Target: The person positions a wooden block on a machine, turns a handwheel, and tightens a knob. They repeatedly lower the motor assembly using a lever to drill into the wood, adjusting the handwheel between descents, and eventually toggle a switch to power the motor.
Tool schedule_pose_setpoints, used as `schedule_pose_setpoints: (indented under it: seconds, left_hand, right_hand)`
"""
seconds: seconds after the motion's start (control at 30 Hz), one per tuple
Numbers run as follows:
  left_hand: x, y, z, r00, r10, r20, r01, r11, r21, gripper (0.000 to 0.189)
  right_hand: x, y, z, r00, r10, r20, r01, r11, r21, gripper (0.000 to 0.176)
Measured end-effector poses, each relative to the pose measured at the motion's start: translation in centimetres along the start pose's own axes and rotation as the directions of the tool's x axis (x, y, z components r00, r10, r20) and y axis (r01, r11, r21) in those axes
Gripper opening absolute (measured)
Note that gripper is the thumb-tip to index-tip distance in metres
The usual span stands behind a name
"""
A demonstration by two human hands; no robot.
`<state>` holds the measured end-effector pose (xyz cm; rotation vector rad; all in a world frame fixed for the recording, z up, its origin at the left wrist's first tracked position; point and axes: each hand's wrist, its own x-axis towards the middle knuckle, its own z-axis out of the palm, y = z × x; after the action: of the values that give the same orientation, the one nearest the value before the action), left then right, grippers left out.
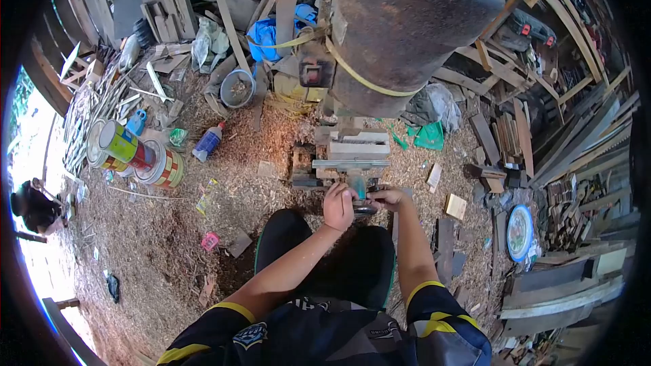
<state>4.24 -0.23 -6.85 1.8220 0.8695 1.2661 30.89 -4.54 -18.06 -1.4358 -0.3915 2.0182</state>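
Note:
My left hand (pixel 338 207) is closed at the near end of a low bench machine, its fingers against a small bluish-green piece (pixel 357 186). On the right, my right hand (pixel 388 197) has its fingers bent around the edge of a dark round part (pixel 366 209) low between the hands. What either hand grips is too small to make out. Just beyond them lie a grey metal bar (pixel 350 164) and pale wooden blocks (pixel 359 143).
A large rusty metal drum (pixel 400 27) rises beyond the machine. Paint cans (pixel 163 166), a blue bottle (pixel 207 142) and a bucket (pixel 238 89) stand left. Wood scraps and a round tray (pixel 520 232) lie right. Shavings cover the ground.

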Motion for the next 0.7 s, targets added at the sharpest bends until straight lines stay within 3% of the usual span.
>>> schedule_pose_setpoints:
  seconds: [0.13,0.3,0.37,0.4,0.47,0.5,0.57,0.6,0.7]
  left_hand:
    - [-0.1,-0.3,-0.1,1.0,0.017,0.017,-0.016,1.0,-0.011,0.048]
    - [0.1,-0.3,-0.3,0.999,0.035,0.026,-0.034,0.999,-0.013,0.049]
    - [0.1,-0.2,-0.3,0.999,0.038,0.02,-0.037,0.999,-0.039,0.048]
    - [0.2,0.0,-0.4,0.999,0.036,0.017,-0.035,0.999,-0.041,0.048]
    - [0.4,0.3,-0.6,1.0,0.018,0.025,-0.017,0.999,-0.051,0.047]
    - [0.6,0.3,-0.6,1.0,0.015,0.017,-0.014,0.999,-0.047,0.047]
    - [0.4,0.2,-0.7,0.999,0.014,0.047,-0.012,0.999,-0.038,0.046]
    - [0.1,0.1,-0.6,0.999,0.003,0.051,-0.002,1.0,-0.03,0.046]
    - [0.2,-0.1,0.0,0.999,0.031,-0.006,-0.031,0.999,-0.008,0.044]
  right_hand:
    - [-0.6,-1.0,1.7,0.999,0.03,-0.034,-0.025,0.992,0.123,0.025]
    - [0.7,-0.4,1.6,0.993,0.025,-0.117,-0.022,0.999,0.035,0.035]
    - [1.1,0.2,1.7,0.966,-0.013,-0.258,0.035,0.996,0.08,0.039]
    - [0.6,0.4,1.9,0.966,-0.012,-0.259,0.033,0.996,0.078,0.039]
    - [-1.4,0.2,2.4,0.962,-0.191,-0.195,0.219,0.966,0.136,0.034]
    - [-2.2,-0.5,2.4,0.964,-0.188,-0.188,0.214,0.968,0.131,0.034]
    - [-3.4,-1.2,2.3,0.986,-0.163,-0.038,0.166,0.927,0.336,0.047]
    - [-2.6,-1.1,2.4,0.98,-0.093,-0.177,0.141,0.948,0.285,0.063]
    - [0.9,1.2,0.3,0.982,0.02,-0.189,0.067,0.894,0.443,0.059]
